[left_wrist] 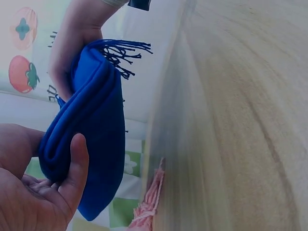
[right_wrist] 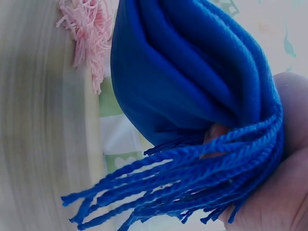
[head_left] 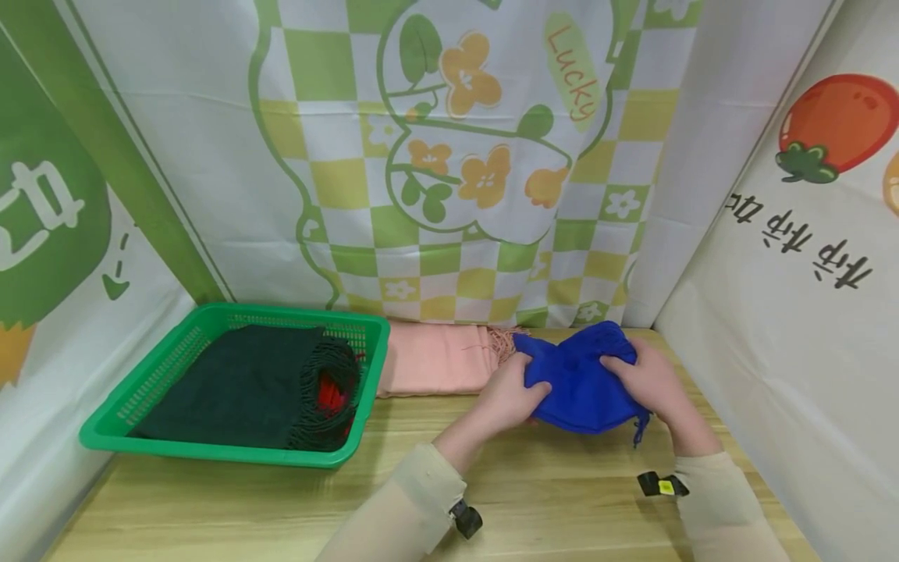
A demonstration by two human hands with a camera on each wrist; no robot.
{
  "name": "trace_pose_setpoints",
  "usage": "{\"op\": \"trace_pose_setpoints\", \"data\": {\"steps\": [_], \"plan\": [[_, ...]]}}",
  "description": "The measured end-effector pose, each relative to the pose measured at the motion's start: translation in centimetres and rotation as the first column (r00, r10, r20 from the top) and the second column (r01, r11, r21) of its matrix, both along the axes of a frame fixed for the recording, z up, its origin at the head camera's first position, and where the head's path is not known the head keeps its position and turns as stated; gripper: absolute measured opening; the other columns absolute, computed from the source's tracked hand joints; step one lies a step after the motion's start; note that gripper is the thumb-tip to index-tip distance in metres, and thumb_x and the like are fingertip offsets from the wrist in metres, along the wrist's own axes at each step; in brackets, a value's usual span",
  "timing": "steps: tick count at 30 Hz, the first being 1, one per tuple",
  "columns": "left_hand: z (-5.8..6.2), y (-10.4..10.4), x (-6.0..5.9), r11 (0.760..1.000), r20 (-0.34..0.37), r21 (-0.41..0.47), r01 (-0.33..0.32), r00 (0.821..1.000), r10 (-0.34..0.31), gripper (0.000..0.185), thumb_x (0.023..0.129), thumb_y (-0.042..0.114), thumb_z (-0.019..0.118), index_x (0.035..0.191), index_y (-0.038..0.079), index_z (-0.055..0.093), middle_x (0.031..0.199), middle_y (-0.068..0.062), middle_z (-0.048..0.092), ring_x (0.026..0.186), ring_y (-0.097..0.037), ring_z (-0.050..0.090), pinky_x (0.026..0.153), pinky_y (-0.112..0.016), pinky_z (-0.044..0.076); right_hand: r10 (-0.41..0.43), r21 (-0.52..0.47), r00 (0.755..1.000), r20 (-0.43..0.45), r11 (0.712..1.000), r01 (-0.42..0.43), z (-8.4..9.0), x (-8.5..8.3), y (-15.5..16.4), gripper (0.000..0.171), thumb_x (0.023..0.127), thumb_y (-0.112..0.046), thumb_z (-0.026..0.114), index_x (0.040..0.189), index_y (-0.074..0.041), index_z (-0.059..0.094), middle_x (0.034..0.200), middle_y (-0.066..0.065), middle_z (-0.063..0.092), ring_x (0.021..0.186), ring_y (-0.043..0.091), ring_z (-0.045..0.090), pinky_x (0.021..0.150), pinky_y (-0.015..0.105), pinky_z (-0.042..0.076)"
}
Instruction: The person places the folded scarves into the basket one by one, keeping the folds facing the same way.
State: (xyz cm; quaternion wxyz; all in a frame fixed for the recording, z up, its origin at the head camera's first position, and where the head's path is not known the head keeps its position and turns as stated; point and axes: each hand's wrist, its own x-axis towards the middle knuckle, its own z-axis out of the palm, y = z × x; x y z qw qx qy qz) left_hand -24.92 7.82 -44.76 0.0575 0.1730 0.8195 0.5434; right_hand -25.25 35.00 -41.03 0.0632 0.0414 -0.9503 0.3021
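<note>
Both hands' fingers around the folded blue scarf between them.

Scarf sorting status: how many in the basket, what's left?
Done: a dark green scarf lies folded in the green basket, something red beneath it. In hand: left hand and right hand grip the folded blue scarf. Left: pink scarf on the table.
</note>
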Motion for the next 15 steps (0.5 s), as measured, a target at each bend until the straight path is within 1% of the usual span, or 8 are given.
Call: {"op": "trace_pose_setpoints", "data": {"steps": [2,4,5,6,8,10,12,15], "plan": [[0.2,-0.1,0.0,1.000,-0.011,-0.004,-0.002,1.000,0.002,0.064,0.108,0.021,0.072,0.159,-0.008,0.047,0.156,-0.028,0.057,0.077,-0.029,0.078,0.058,-0.031,0.060,0.005,0.003,1.000,-0.016,1.000,-0.005,0.2,0.2,-0.1,0.066,0.111,-0.037,0.065,0.149,0.016,0.055,0.144,0.041,0.061,0.132,0.060,0.060,0.108,0.071,0.049],[0.4,-0.3,0.0,1.000,-0.025,-0.010,-0.004,1.000,0.004,0.063,0.108,0.021,0.071,0.159,-0.009,0.048,0.155,-0.028,0.058,0.083,-0.031,0.078,0.063,-0.032,0.062,0.007,0.007,1.000,-0.026,1.000,-0.007,0.4,0.3,-0.3,0.066,0.111,-0.038,0.065,0.148,0.016,0.056,0.143,0.041,0.062,0.131,0.060,0.061,0.107,0.071,0.050],[0.5,-0.4,0.0,1.000,-0.035,-0.011,-0.007,0.999,0.007,0.062,0.108,0.020,0.071,0.158,-0.009,0.049,0.154,-0.027,0.059,0.088,-0.033,0.079,0.067,-0.033,0.063,0.007,0.009,1.000,-0.029,1.000,-0.007,0.5,0.4,-0.3,0.065,0.111,-0.038,0.065,0.148,0.016,0.056,0.143,0.041,0.062,0.130,0.060,0.061,0.107,0.070,0.050],[0.6,-0.4,0.0,1.000,-0.051,-0.023,-0.014,0.999,0.013,0.061,0.107,0.021,0.071,0.157,-0.008,0.051,0.154,-0.026,0.060,0.098,-0.034,0.079,0.075,-0.035,0.064,0.007,0.011,1.000,-0.030,1.000,-0.007,0.6,0.4,-0.4,0.065,0.111,-0.038,0.065,0.148,0.016,0.057,0.143,0.040,0.062,0.130,0.060,0.061,0.107,0.070,0.050],[0.8,-0.6,-0.1,0.999,-0.080,-0.046,-0.027,0.997,0.023,0.058,0.107,0.022,0.071,0.154,-0.008,0.054,0.153,-0.025,0.062,0.119,-0.036,0.074,0.093,-0.040,0.063,0.007,0.015,0.999,-0.034,1.000,-0.006,0.7,0.5,-0.5,0.064,0.112,-0.038,0.065,0.147,0.015,0.057,0.143,0.040,0.062,0.130,0.059,0.061,0.107,0.070,0.050],[0.9,-0.8,-0.2,0.998,-0.102,-0.060,-0.034,0.994,0.028,0.057,0.106,0.022,0.072,0.152,-0.007,0.057,0.152,-0.024,0.063,0.135,-0.037,0.066,0.109,-0.045,0.057,0.005,0.015,0.999,-0.037,1.000,-0.004,0.8,0.6,-0.7,0.064,0.112,-0.039,0.065,0.147,0.014,0.058,0.143,0.039,0.063,0.130,0.059,0.061,0.107,0.070,0.050],[1.0,-0.9,-0.4,0.996,-0.113,-0.075,-0.037,0.993,0.029,0.056,0.106,0.022,0.071,0.152,-0.007,0.057,0.152,-0.024,0.064,0.140,-0.039,0.062,0.117,-0.050,0.050,0.002,0.017,0.999,-0.039,1.000,-0.001,0.8,0.6,-0.8,0.064,0.112,-0.039,0.065,0.147,0.013,0.058,0.143,0.039,0.063,0.131,0.059,0.061,0.107,0.070,0.050],[1.2,-1.1,-0.5,0.996,-0.113,-0.082,-0.036,0.993,0.027,0.056,0.106,0.023,0.071,0.152,-0.007,0.058,0.152,-0.024,0.064,0.141,-0.040,0.062,0.119,-0.053,0.049,-0.004,0.015,0.999,-0.044,1.000,0.005,0.9,0.6,-0.9,0.065,0.111,-0.041,0.065,0.147,0.013,0.059,0.143,0.039,0.063,0.130,0.058,0.062,0.107,0.070,0.050]]}}
